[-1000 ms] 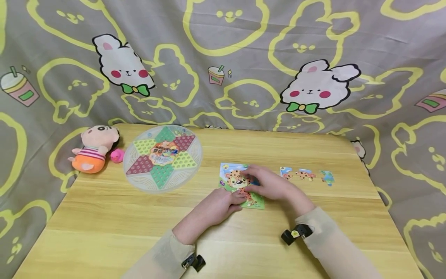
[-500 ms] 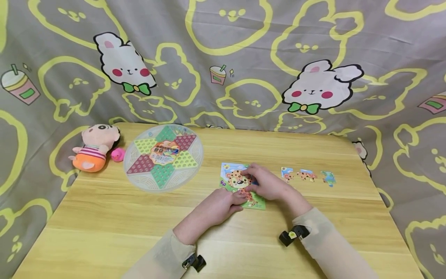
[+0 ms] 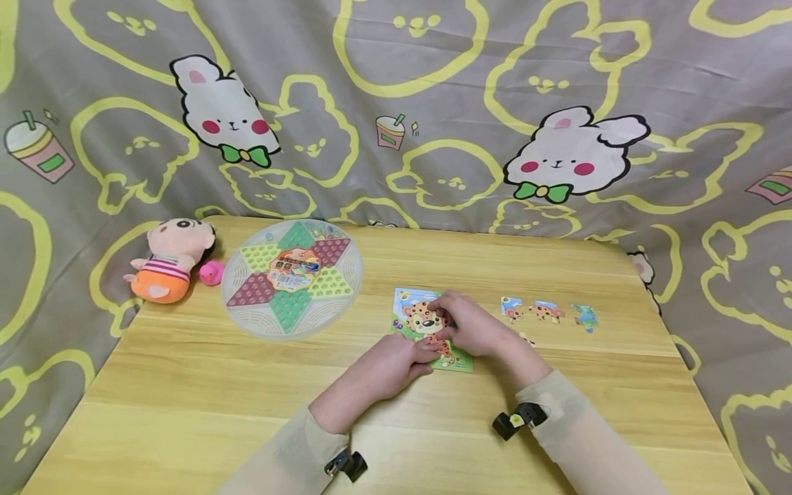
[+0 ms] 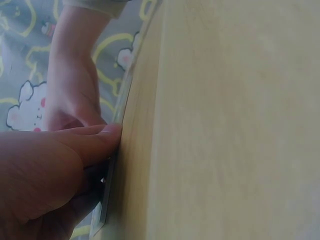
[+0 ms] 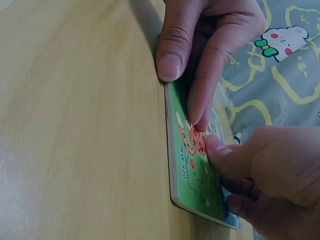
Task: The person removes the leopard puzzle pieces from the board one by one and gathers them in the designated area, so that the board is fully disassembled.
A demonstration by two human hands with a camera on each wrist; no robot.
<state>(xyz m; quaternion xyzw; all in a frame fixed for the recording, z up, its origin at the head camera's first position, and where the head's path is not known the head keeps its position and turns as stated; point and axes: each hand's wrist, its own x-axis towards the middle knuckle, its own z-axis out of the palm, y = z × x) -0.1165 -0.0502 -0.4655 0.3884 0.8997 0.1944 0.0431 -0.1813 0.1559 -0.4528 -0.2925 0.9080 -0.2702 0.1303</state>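
Observation:
A leopard jigsaw puzzle (image 3: 461, 360) with a green border lies flat on the wooden table. My left hand (image 3: 405, 357) rests on its lower left part. In the right wrist view, the left index finger stretches over the picture and the left thumb lies at the board's near edge. My right hand (image 3: 473, 326) bends over the upper right of the puzzle, its thumb and fingers curled down around a puzzle piece mostly hidden under them. The right thumb (image 5: 217, 145) touches the picture beside the left fingertips.
Right of the puzzle lie several loose pieces: a corner piece (image 3: 511, 309), a spotted one (image 3: 546, 311), a blue-green one (image 3: 584, 317), and another (image 3: 526, 339) half behind the right wrist. Farther left are a round Chinese checkers board (image 3: 292, 322), a pink duck (image 3: 211, 273) and a plush doll (image 3: 163, 282).
My right forearm has shifted slightly left, and a loose piece beside the right wrist has come into sight. Both hands stay on the puzzle.

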